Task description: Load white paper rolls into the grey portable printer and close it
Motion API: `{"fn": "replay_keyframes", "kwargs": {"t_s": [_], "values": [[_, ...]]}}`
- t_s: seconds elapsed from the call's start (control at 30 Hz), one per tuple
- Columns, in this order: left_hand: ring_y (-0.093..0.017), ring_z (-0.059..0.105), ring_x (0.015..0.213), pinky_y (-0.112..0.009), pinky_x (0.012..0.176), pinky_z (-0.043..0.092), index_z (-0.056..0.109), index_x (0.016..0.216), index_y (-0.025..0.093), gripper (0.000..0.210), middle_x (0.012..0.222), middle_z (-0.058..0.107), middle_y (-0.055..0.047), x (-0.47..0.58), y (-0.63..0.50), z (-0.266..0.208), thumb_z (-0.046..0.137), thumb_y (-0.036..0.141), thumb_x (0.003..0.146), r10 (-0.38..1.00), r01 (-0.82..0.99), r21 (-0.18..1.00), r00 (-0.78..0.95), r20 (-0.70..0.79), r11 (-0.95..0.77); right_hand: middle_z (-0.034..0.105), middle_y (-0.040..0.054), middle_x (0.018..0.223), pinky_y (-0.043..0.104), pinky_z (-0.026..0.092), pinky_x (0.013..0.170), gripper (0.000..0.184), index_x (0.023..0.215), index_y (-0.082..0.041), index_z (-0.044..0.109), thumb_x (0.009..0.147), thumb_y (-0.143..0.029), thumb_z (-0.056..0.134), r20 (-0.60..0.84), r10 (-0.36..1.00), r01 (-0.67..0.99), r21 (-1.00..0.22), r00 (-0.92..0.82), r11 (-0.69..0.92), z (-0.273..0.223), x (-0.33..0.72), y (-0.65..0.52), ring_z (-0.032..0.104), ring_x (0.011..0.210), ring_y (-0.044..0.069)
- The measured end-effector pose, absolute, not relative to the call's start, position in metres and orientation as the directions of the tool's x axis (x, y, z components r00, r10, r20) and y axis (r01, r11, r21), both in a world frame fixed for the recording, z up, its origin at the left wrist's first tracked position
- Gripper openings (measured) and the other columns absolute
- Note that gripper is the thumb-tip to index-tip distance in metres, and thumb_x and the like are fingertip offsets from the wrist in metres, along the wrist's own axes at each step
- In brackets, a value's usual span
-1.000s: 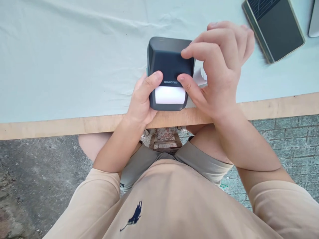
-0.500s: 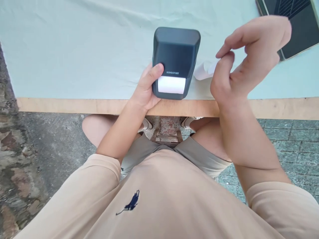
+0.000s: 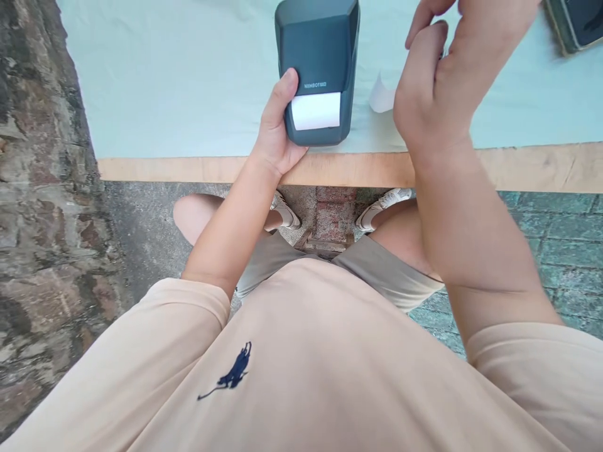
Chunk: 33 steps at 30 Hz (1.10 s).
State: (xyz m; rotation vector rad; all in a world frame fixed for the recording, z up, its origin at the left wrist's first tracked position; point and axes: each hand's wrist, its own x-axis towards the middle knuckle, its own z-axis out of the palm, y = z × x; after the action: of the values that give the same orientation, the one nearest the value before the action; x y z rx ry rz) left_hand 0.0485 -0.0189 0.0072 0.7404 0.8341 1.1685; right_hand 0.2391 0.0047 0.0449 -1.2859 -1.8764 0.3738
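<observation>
Above the near part of the table [image 3: 541, 168], near the middle, a dark label printer [image 3: 315, 53] is clamped by the left hand [image 3: 277, 132]: the thumb is laid over its left side, by the far left corner of a white strip [image 3: 316, 112], while the other fingers are hidden. Farther right, the right hand [image 3: 447, 88] is raised over the pale cloth [image 3: 164, 75] with thumb and forefinger curled close; whether anything is pinched there cannot be told. Just left of that hand, a curled white paper [image 3: 380, 98] is seen, partly hidden by it. For steady work, the printer is probably best held level, by 1 firm grip low on its side, so that the strip is neither covered nor creased. The curled paper should not be brushed by the right wrist.
</observation>
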Motion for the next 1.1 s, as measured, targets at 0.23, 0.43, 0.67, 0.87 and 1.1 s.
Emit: {"fn": "replay_keyframes", "kwargs": {"t_s": [0.23,0.43,0.67,0.87,1.1], "values": [[-0.024,0.046,0.138,-0.037,0.112,0.044,0.066,0.105,0.021,0.034,0.116,0.069,-0.002,0.048,-0.016,0.004,0.045,0.046,0.094,0.956,-0.494,0.819,0.186,-0.228,0.292,0.060,-0.0007,0.066,0.035,0.039,0.084,0.028,0.080,-0.018,0.058,0.065,-0.001,0.041,0.744,0.669,0.735,-0.451,-0.004,0.506,0.034,0.234,0.010,0.054,0.080,0.016],[-0.022,0.047,0.137,-0.035,0.110,0.046,0.065,0.102,0.026,0.039,0.118,0.068,-0.001,0.047,-0.020,0.010,0.037,0.053,0.095,0.959,-0.460,0.842,0.156,-0.235,0.281,0.059,-0.0022,0.065,0.033,0.038,0.085,0.030,0.078,-0.020,0.060,0.069,0.002,0.041,0.720,0.694,0.791,-0.420,-0.007,0.445,0.029,0.239,-0.002,0.054,0.079,0.013],[-0.024,0.036,0.141,-0.051,0.127,0.011,0.064,0.103,0.025,0.032,0.114,0.071,0.004,0.044,-0.016,0.008,0.035,0.037,0.099,0.938,-0.589,0.751,0.325,-0.119,0.300,0.057,-0.0031,0.064,0.033,0.040,0.082,0.039,0.083,-0.024,0.053,0.063,0.006,0.035,0.597,0.787,0.849,-0.328,-0.153,0.414,0.054,0.240,-0.024,0.054,0.077,0.016],[-0.028,0.039,0.140,-0.046,0.115,0.040,0.065,0.101,0.031,0.024,0.116,0.070,0.006,0.041,-0.016,0.007,0.052,0.047,0.090,0.915,-0.558,0.765,0.391,-0.101,0.322,0.062,0.0055,0.089,0.031,0.045,0.082,0.030,0.090,-0.018,0.056,0.074,-0.001,0.037,0.638,0.721,0.735,-0.346,-0.272,0.583,0.075,0.225,-0.018,0.056,0.086,0.016],[-0.023,0.064,0.112,-0.035,0.097,0.054,0.061,0.107,0.023,0.025,0.105,0.069,-0.003,0.037,-0.015,0.010,0.055,0.040,0.089,0.914,-0.576,0.721,0.345,-0.213,0.385,0.058,0.0066,0.116,0.031,0.048,0.096,0.021,0.110,-0.022,0.048,0.091,-0.018,0.038,0.473,0.773,0.748,-0.299,-0.423,0.593,0.054,0.198,0.002,0.053,0.109,0.013]]}}
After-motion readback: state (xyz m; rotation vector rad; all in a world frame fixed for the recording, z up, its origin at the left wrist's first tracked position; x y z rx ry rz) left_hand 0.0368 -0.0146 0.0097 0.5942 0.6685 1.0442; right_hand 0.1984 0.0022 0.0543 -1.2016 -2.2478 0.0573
